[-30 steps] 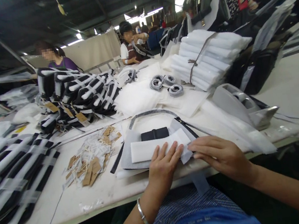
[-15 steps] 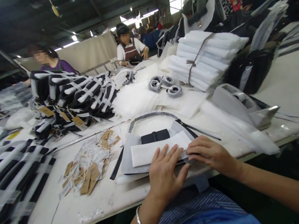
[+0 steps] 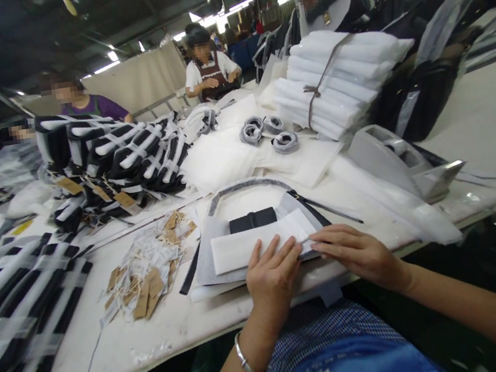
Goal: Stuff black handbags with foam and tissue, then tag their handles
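Observation:
A flat bag [image 3: 204, 267] with a wrapped, arched handle [image 3: 247, 183] lies at the table's front edge. A black strap piece [image 3: 252, 219] shows on it, above a folded white foam strip [image 3: 239, 251]. My left hand [image 3: 273, 275] lies with spread fingers on the strip's lower right part. At the strip's right end, the fingertips of my right hand [image 3: 360, 253] touch the bag's edge; its fingers are stretched out side by side.
Brown paper tags [image 3: 147, 291] are heaped left of the bag. Strapped black-and-white bundles [image 3: 20, 319] lie further left. Behind are wrapped coils [image 3: 285, 142] and tied white foam [image 3: 330, 83]. A tape dispenser [image 3: 393, 158] stands right. Two people sit across the table.
My right hand's fingers have straightened out, and my left hand has stayed on the strip. The whole view has shifted slightly. The person in the apron has moved both hands.

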`<act>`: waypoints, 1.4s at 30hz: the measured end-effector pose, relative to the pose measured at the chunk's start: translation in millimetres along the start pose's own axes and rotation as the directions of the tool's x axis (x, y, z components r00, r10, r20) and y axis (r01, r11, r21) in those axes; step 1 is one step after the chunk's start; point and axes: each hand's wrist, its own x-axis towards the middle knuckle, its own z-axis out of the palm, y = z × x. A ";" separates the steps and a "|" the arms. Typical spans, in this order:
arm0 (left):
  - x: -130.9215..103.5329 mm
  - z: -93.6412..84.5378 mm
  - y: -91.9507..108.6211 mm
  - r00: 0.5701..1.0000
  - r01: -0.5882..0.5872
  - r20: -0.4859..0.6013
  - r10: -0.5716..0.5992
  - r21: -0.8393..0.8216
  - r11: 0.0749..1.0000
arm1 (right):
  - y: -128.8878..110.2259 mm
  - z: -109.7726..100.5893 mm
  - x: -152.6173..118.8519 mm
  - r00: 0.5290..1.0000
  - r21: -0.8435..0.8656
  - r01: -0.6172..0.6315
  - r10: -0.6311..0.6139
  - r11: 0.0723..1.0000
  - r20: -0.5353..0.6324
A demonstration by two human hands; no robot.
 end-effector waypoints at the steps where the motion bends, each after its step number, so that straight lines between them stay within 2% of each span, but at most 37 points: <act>1: 0.2 -0.2 0.2 1.000 0.000 -0.001 0.000 -0.006 1.000 | -1.2 -4.4 -8.8 1.000 -0.038 0.011 -0.010 0.999 0.027; 4: 0.2 -0.5 0.6 1.000 0.013 0.006 -0.013 -0.023 1.000 | -7.3 -10.8 -39.4 0.989 -0.178 0.076 -0.052 0.981 0.137; 8: -0.8 -0.4 0.3 1.000 0.022 0.018 -0.022 -0.024 0.999 | -15.6 3.2 -64.2 0.969 -0.283 0.155 -0.090 0.946 0.231; 10: -1.0 -0.6 0.0 0.999 0.021 0.027 -0.020 -0.020 1.000 | -16.9 14.6 -64.9 0.972 -0.259 0.157 -0.102 0.953 0.213; 13: -0.7 -1.1 0.2 1.000 0.012 0.023 -0.012 -0.012 1.000 | -17.2 25.3 -58.0 0.978 -0.094 0.161 -0.145 0.982 0.153; 17: -1.1 -0.9 1.9 1.000 0.006 0.009 -0.006 0.010 1.000 | -24.4 23.7 -50.2 0.987 0.073 0.095 -0.103 0.993 0.124; 23: -6.3 4.9 1.5 1.000 -0.014 -0.018 0.015 0.049 0.999 | -43.3 17.2 -52.3 0.995 0.085 -0.019 0.011 0.996 0.100; 28: -10.2 9.1 -1.4 0.999 -0.032 -0.025 0.034 0.067 0.997 | -53.9 11.6 -51.7 0.994 0.061 -0.019 0.012 0.998 0.110; 32: -9.8 8.8 -0.6 0.998 -0.042 -0.034 0.044 0.063 0.997 | -55.8 -4.0 -30.1 0.993 0.071 -0.002 -0.006 0.997 0.122; 38: -11.6 8.8 0.0 0.998 -0.048 -0.038 0.050 0.053 0.997 | -37.8 -22.3 34.0 0.995 0.006 0.057 -0.057 0.998 0.082; 42: -13.0 9.9 -0.1 0.998 -0.049 -0.045 0.051 0.044 0.998 | -15.7 -13.5 63.7 0.991 -0.047 -0.078 0.082 0.996 0.109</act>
